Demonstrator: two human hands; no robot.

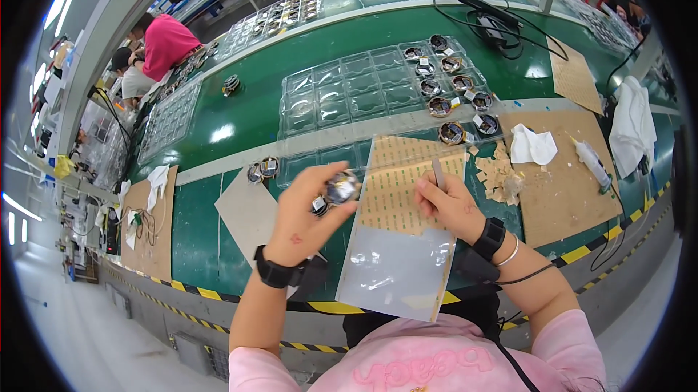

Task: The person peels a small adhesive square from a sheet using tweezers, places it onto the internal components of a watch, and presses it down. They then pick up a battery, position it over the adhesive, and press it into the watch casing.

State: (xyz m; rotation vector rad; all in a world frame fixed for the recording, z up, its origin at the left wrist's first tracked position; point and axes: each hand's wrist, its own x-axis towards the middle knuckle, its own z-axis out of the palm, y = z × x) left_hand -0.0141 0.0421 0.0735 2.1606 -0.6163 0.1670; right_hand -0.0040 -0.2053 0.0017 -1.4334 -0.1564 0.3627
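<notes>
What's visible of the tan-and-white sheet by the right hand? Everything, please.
The sheet is flat-looking and roughly rectangular, paper or film by its look. Its upper part is tan with rows of small green marks; the lower part is whitish, glossy and bare, with a narrow tan strip down its right side. It lies slightly slanted on the green bench, its lower end overlapping the striped edge. The right hand is over its right side; contact is unclear.
</notes>
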